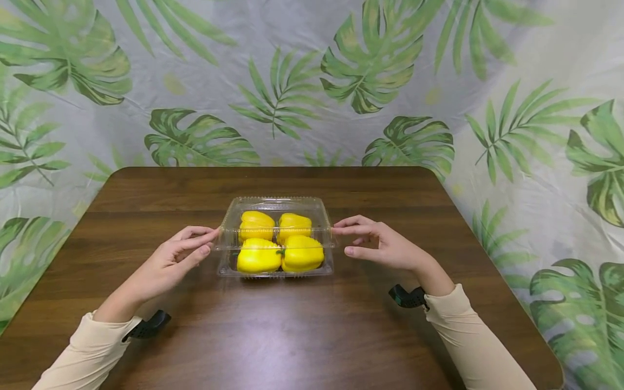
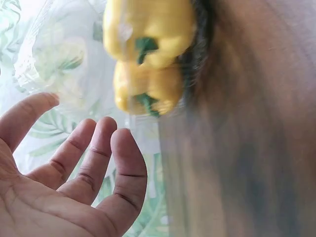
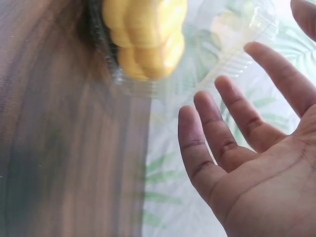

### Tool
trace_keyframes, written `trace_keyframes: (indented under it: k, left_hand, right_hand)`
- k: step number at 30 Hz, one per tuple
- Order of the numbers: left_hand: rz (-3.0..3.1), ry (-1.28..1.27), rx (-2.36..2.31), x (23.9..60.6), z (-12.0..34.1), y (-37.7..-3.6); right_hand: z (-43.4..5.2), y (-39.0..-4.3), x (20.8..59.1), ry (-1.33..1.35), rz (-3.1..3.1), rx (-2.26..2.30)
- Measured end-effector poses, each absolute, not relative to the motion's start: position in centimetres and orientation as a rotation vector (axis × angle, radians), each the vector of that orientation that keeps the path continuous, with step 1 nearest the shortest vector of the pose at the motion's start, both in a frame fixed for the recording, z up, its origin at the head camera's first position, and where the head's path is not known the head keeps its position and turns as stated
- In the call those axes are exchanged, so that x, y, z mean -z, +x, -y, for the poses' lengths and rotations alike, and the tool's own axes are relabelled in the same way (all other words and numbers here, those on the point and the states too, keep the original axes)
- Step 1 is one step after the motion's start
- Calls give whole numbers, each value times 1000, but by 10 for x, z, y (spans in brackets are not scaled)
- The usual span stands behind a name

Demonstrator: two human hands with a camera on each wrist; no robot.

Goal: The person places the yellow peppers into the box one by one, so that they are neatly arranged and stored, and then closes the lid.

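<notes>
Two hands, left (image 1: 177, 254) and right (image 1: 377, 244), fingers spread, touch one clamshell (image 1: 275, 238) of four peppers (image 1: 280, 244).

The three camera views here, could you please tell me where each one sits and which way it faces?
Head: sits high, looks forward and down at the brown table; both hands, left hand and right hand, and sleeves show.
Left wrist: looks along the open palm at the clear box and yellow peppers.
Right wrist: looks past its fingers at the same box from the opposite side.
Shared: all views show the peppers and the box; its lid is part open.
</notes>
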State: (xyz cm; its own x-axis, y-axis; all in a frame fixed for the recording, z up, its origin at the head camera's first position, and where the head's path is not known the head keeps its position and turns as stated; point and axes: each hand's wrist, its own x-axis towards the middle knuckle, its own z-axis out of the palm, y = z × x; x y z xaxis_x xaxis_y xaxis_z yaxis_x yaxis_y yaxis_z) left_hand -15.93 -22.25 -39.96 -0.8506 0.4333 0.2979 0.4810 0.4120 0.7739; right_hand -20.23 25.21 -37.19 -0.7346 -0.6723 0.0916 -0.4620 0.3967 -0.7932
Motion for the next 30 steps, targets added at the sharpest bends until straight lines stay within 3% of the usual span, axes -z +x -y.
trace_keyframes:
  k: [16, 30]
  left_hand:
    - [2613, -698, 1412, 436, 205, -166]
    - [2676, -577, 1817, 441, 184, -171]
  right_hand:
    - [-251, -213, 413, -807, -2432, 1315]
    - [-234, -215, 430, -745, -2160, 1452]
